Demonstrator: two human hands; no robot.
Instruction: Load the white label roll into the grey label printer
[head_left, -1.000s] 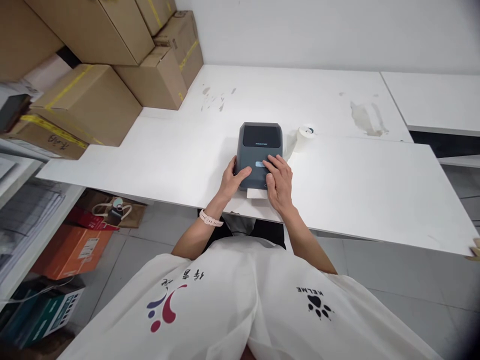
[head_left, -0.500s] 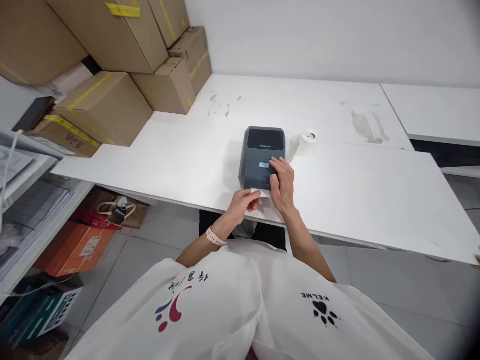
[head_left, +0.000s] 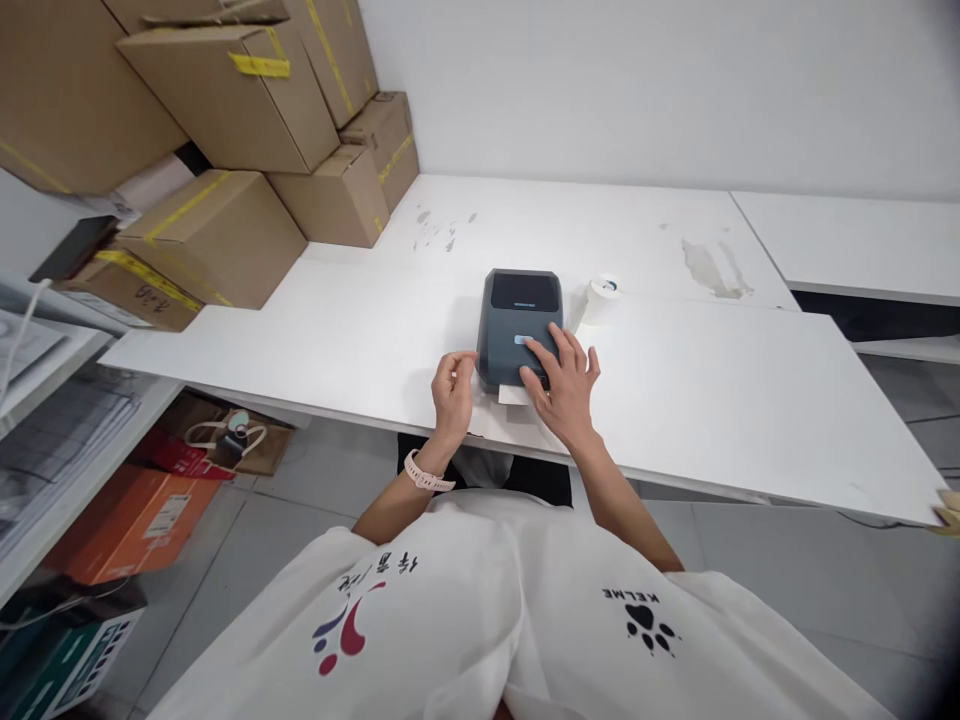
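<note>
A dark grey label printer [head_left: 517,315] stands on the white table, with a small lit button on its top. A strip of white label paper [head_left: 513,396] sticks out of its front slot. My right hand [head_left: 566,390] lies over the printer's right front part, fingers spread, the index fingertip at the button. Beside the printer's left edge is my left hand [head_left: 453,392], fingers curled together and the fingertips against or close to its side; whether anything is between them is hidden. A roll of white labels [head_left: 600,302] stands behind the printer's right side, its loose end trailing toward the printer.
Several cardboard boxes [head_left: 217,235] are stacked at the table's left back, against the wall. The white table [head_left: 675,370] stretches right, its front edge close to my body. Lower left, a shelf and an orange box [head_left: 142,515] stand by the floor.
My left hand has let go of the label strip and moved left to the printer's side. My right hand's fingers have spread, the index reaching the button. The view has tilted slightly upward.
</note>
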